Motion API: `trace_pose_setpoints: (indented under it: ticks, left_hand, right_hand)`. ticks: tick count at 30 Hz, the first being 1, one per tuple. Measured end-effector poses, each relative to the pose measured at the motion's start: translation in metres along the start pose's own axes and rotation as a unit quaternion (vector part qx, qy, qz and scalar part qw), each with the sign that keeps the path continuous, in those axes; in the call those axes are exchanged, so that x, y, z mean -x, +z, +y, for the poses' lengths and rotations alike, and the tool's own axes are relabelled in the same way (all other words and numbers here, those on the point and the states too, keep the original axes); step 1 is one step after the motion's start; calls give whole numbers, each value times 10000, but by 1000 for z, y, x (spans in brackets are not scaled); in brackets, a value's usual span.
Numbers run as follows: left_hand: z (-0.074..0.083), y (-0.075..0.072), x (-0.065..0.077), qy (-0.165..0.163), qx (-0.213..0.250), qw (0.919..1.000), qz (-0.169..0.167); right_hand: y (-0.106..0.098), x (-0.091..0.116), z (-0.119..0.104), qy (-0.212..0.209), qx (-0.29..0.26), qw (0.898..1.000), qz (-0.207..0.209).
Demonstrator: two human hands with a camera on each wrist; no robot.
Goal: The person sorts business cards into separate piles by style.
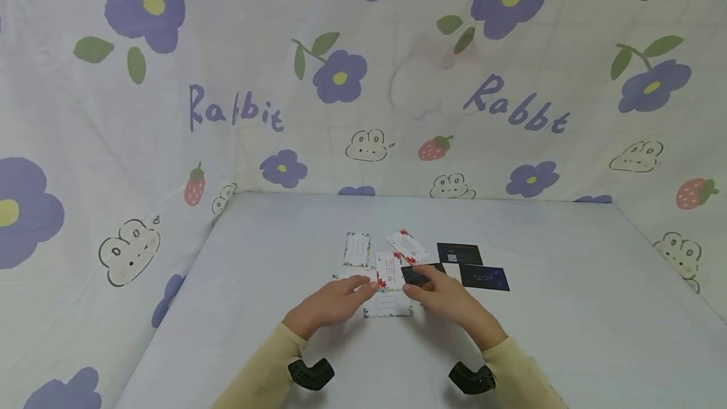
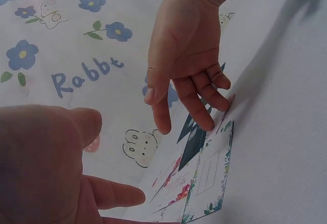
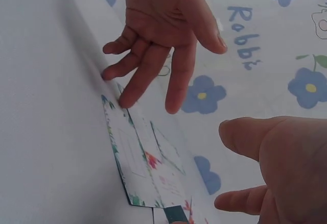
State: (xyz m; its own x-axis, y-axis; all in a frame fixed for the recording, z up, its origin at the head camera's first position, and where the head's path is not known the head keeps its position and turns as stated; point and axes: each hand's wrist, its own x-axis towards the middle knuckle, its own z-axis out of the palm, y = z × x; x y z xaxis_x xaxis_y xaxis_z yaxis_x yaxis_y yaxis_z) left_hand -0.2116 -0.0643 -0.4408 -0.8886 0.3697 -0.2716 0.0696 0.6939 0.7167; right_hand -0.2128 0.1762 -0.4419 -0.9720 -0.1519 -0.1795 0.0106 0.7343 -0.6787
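Observation:
Several cards lie spread on the white surface between and beyond the two hands. My left hand hovers over their left side, with its fingers extended and nothing held. Over the right side is my right hand, its fingers apart and overlapping a dark card in the head view. Nearest me lies a white card with a leafy border; just beyond it is a white card with red flowers. In the left wrist view, the right hand's fingertips hang close over the dark cards. Another leafy card is partly hidden behind the left hand.
Farther back lie a second leafy-bordered card and a tilted red-flowered card. Two dark cards sit to the right. A cloth printed with flowers and rabbits hangs behind the white table.

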Motion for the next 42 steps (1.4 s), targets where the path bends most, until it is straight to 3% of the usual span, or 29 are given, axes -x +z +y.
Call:
trace_pose_setpoints:
  ticks: [9,14,22,33,35,40,42]
  left_hand:
    - [-7,5,-6,-106,189,9991,355]
    - [-6,7,-11,-138,706,9964,446]
    - [-6,8,-15,-307,1824,9810,588]
    - [-7,15,-19,-540,2755,9577,636]
    - [-8,16,-20,-556,2818,9555,680]
    - [-8,16,-20,-567,2679,9580,846]
    - [-7,15,-18,-573,2625,9598,808]
  right_hand:
    - [4,1,-3,120,-429,9989,-117]
    - [4,0,-5,198,-1061,9938,-261]
    - [4,-2,-2,342,-1917,9799,-421]
    - [9,-5,3,568,-2913,9520,-753]
    - [10,-5,3,592,-2876,9535,-686]
    - [2,-4,1,565,-2291,9717,-107]
    - [-2,-3,0,550,-2190,9741,72]
